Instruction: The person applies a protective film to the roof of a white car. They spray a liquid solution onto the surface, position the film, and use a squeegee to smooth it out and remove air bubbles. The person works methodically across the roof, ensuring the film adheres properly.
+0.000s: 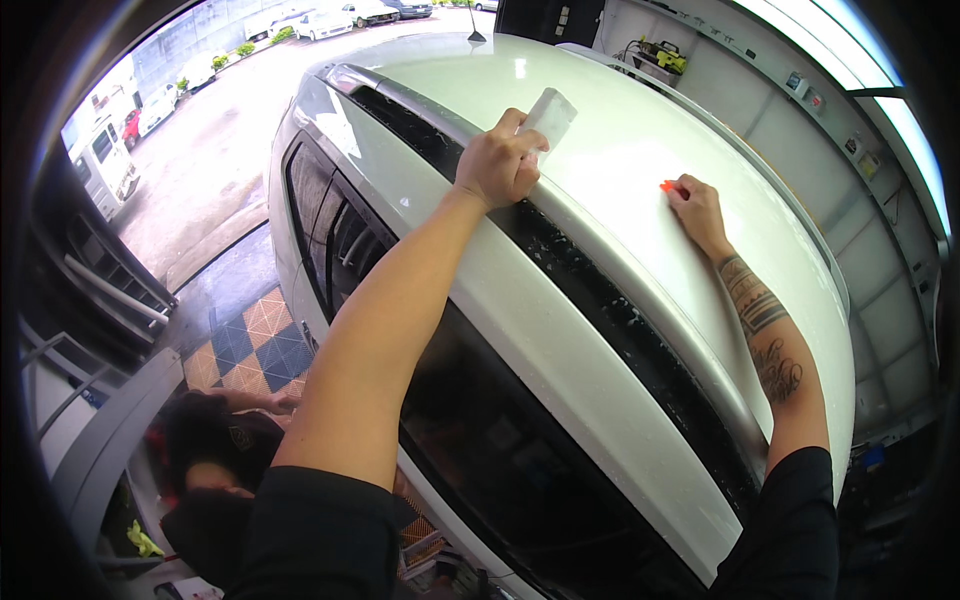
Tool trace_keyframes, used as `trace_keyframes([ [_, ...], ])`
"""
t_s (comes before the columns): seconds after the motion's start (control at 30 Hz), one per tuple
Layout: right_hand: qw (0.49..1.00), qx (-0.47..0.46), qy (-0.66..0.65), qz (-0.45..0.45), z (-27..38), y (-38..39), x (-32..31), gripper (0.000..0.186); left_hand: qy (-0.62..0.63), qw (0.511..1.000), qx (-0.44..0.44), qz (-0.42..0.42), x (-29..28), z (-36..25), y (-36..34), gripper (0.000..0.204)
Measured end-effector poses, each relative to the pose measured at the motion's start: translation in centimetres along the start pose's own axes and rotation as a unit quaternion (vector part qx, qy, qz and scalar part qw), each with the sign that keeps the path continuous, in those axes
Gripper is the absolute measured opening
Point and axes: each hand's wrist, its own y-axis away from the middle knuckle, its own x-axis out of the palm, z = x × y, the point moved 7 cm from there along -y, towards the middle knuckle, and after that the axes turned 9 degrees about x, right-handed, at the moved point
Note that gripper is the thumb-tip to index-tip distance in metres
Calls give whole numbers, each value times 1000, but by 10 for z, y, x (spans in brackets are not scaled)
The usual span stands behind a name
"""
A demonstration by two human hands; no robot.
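The light-coloured roof point(620, 140) of a car lies under both my hands. My left hand point(499, 165) is closed around a whitish, see-through block-shaped thing point(551, 117), whose exact kind I cannot make out. It is over the black channel point(580, 262) and silver roof rail point(640, 312) along the roof's side. Farther right, my right hand point(697, 212) pinches a small bright orange piece point(668, 186) at the roof surface. Its shape is mostly hidden by the fingers.
Dark side windows point(500, 420) run below the rail. At lower left, another person in dark clothing point(220, 440) is beside the car, above a patterned tile floor point(250, 345). A shelf point(820, 110) with small items lines the right wall. Parked cars point(325, 22) stand outside.
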Motion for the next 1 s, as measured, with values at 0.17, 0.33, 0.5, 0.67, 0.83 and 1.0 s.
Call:
trace_keyframes([
  [0.17,968,-136,-139,161,110,75,40,14,-29,1000,-3,1,-11,6,8,29],
  [0.33,1000,4,2,15,28,6,-6,10,0,1000,4,-2,2,-3,-3,29],
  [0.5,966,-151,-133,162,121,81,35,10,1,1000,-9,3,-7,6,10,28],
  [0.67,998,34,-17,52,22,18,-2,11,4,1000,2,-4,1,0,-1,28],
  [0.83,979,-123,-105,126,89,60,33,9,-24,1000,-7,1,-6,4,8,29],
  [1.0,994,-78,-21,67,43,29,4,11,-11,1000,-6,-7,-6,4,2,31],
])
